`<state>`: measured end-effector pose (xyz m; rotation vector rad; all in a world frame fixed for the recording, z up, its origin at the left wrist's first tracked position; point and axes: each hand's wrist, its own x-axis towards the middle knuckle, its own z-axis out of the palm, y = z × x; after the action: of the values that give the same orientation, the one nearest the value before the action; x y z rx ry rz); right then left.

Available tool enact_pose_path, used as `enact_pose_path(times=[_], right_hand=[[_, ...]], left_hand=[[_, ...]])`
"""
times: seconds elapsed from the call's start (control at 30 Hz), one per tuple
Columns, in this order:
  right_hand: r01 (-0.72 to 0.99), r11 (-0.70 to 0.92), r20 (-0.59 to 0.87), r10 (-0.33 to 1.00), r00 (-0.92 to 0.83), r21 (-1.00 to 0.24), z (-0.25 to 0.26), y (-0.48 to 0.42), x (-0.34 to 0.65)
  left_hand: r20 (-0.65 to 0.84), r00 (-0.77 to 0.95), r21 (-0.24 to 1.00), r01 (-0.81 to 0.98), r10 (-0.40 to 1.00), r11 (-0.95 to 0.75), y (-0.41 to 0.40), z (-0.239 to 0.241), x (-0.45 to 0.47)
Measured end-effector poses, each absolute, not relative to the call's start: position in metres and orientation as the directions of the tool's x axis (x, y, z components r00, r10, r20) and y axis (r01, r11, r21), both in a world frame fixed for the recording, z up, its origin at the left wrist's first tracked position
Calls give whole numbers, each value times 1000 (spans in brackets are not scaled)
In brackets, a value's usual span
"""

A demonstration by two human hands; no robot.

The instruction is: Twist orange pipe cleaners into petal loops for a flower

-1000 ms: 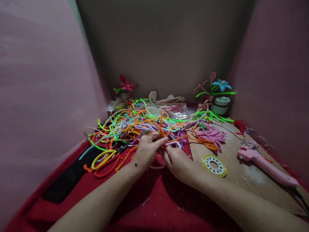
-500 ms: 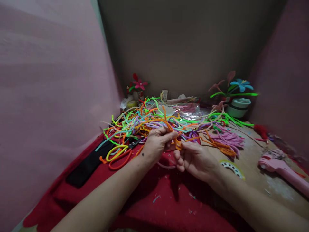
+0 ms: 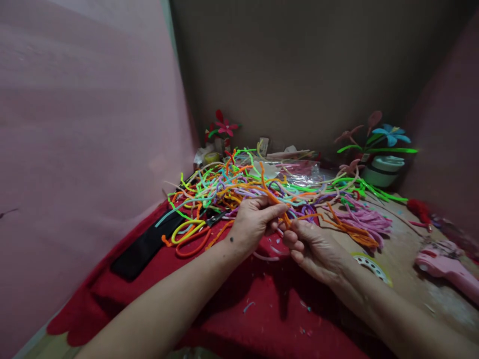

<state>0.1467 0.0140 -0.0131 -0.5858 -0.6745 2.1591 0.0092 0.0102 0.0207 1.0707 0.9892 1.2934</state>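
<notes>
Between my two hands is an orange pipe cleaner (image 3: pixel 268 186), bent, with one end sticking up past my left thumb. My left hand (image 3: pixel 255 223) is closed and pinches it between thumb and fingers. From the right, my right hand (image 3: pixel 312 244) grips its lower part with thumb and curled fingers, close to my left fingertips. Just behind them lies a tangled heap of many-coloured pipe cleaners (image 3: pixel 217 187). To the left of my left hand rest scissors (image 3: pixel 192 242) with yellow and orange-red handles.
A black phone-like slab (image 3: pixel 136 254) lies on the red cloth (image 3: pixel 239 304). At right, a bundle of pink pipe cleaners (image 3: pixel 364 219), a tape roll (image 3: pixel 372 269) and a pink glue gun (image 3: pixel 445 264) lie on a board. Pipe-cleaner flowers (image 3: pixel 391 133) stand behind, near a pale green pot (image 3: pixel 383 170).
The whole view has shifted, so everything sits further right. My fingers have adjusted slightly on the orange pipe cleaner, whose loop between them looks narrower now.
</notes>
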Motion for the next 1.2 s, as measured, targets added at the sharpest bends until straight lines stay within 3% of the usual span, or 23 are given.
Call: enact_pose_path(times=[0.27, 0.6, 0.73, 0.93, 1.2], right_hand=[[-487, -465, -158, 823, -546, -739, -17, 12, 143], [-522, -601, -196, 747, -635, -605, -15, 12, 147], [-501, -611, -192, 730, -656, -613, -16, 11, 147], [-467, -581, -176, 731, -659, -666, -18, 12, 146], [-453, -548, -149, 737, -659, -703, -18, 10, 144]], left_hand=[[66, -18, 975, -212, 998, -69, 7, 22, 12], [68, 59, 964, -260, 996, -51, 13, 18, 9], [58, 101, 959, -283, 993, -27, 11, 18, 9], [111, 12, 975, -194, 994, -106, 8, 18, 10], [112, 14, 985, -137, 994, -109, 6, 22, 12]])
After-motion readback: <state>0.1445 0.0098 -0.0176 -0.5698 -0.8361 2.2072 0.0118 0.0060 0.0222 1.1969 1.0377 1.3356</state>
